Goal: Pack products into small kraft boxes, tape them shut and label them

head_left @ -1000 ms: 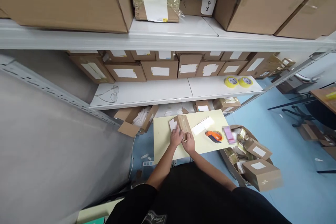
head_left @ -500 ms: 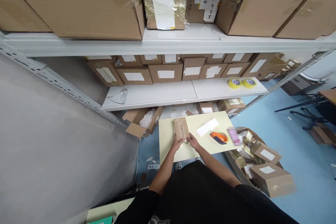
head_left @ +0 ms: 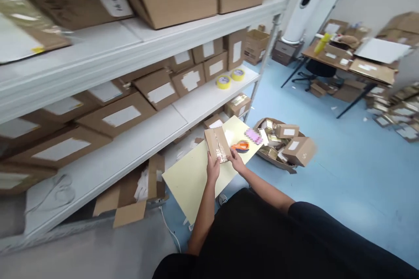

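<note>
Between my two hands is a small cardboard box point(head_left: 217, 141) with shiny clear tape along its middle seam. My left hand point(head_left: 213, 166) grips its near left corner, the thumb on top. On the near right corner my right hand point(head_left: 236, 160) is closed the same way. The box appears raised over the pale yellow table point(head_left: 186, 174). Just beyond my right hand lies an orange and dark blue tape dispenser point(head_left: 240, 146). A pixelated pink item point(head_left: 254, 136) is by the table's far right end. White paper point(head_left: 229, 134) behind the box is partly hidden.
A large open carton point(head_left: 278, 163) full of taped boxes stands on the blue floor past the table's right end. White shelving point(head_left: 157, 126) with labelled boxes and two yellow tape rolls point(head_left: 230, 78) runs along the left. An open carton point(head_left: 134, 200) with white material sits below.
My view has swung to the right, bringing the floor and a far desk into sight. Both hands still hold the box, which now appears lifted from the table and nearer the tape dispenser.
</note>
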{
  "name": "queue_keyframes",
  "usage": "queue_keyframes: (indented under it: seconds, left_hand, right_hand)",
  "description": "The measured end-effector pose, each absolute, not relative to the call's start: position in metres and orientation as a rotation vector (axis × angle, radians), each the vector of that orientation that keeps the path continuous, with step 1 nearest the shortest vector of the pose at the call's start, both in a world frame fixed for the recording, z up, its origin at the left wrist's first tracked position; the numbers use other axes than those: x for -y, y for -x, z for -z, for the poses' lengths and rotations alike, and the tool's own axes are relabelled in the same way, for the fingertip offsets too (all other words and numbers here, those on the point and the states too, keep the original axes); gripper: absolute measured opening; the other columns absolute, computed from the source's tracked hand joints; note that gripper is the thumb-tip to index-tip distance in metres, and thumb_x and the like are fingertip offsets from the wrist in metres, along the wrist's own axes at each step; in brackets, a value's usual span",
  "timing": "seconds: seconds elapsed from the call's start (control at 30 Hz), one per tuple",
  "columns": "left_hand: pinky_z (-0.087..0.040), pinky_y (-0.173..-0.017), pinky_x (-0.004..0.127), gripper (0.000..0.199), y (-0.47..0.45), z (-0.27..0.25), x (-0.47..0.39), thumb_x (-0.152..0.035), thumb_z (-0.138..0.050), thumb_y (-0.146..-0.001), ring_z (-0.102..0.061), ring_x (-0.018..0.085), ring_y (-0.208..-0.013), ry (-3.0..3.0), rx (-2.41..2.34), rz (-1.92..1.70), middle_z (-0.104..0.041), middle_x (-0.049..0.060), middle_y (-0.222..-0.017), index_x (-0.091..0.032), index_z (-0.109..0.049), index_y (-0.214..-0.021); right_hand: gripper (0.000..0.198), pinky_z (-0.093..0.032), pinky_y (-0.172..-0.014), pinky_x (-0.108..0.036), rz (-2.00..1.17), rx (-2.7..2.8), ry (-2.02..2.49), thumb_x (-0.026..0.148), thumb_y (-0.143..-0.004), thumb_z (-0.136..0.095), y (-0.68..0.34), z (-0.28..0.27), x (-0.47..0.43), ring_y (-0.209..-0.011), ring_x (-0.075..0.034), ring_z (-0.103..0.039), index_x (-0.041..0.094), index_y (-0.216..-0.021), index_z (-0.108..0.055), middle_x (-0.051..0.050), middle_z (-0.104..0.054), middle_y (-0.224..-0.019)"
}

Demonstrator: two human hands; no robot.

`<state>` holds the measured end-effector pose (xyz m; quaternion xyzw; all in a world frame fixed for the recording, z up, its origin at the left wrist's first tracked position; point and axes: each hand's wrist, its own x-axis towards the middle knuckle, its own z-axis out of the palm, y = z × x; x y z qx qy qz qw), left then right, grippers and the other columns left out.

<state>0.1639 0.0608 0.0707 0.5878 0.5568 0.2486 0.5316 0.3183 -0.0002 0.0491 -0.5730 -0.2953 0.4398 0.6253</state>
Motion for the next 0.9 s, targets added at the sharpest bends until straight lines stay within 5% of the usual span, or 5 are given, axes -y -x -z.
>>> queue_keyframes:
  seconds: [0.3,0.57,0.9]
  left_hand:
    - [-0.043,-0.119,0.037,0.092,-0.367,-0.103,-0.044,-0.052,-0.069,-0.094,-0.052,0.027,-0.146,-1.490,-0.905,-0.468,-0.052,0.011,-0.161,-0.023,-0.025,-0.169]
    - [-0.048,-0.113,0.042,0.068,-0.541,-0.084,-0.004,-0.054,-0.072,-0.091,-0.067,0.029,-0.128,-1.571,-0.782,-0.290,-0.071,0.012,-0.138,-0.022,-0.058,-0.149]
    - [-0.045,-0.118,0.043,0.072,-0.667,-0.053,0.016,-0.054,-0.076,-0.087,-0.063,0.030,-0.133,-1.533,-0.801,-0.179,-0.070,0.013,-0.140,-0.019,-0.059,-0.148]
  right_hand:
    - [0.066,-0.042,-0.121,-0.049,-0.664,0.460,1.337,0.047,-0.082,-0.072,-0.492,-0.081,0.071,-0.140,-0.031,-0.057,0.025,-0.144,-0.061,-0.010,-0.063,-0.150]
    - [0.066,-0.054,-0.109,-0.051,-0.658,0.152,1.497,0.047,-0.077,-0.071,-0.639,-0.067,0.133,-0.121,-0.033,-0.070,0.021,-0.137,-0.066,-0.012,-0.074,-0.130]
    - [0.070,-0.060,-0.099,-0.045,-0.614,-0.042,1.566,0.045,-0.074,-0.071,-0.741,-0.062,0.167,-0.113,-0.030,-0.072,0.019,-0.138,-0.064,-0.013,-0.076,-0.125]
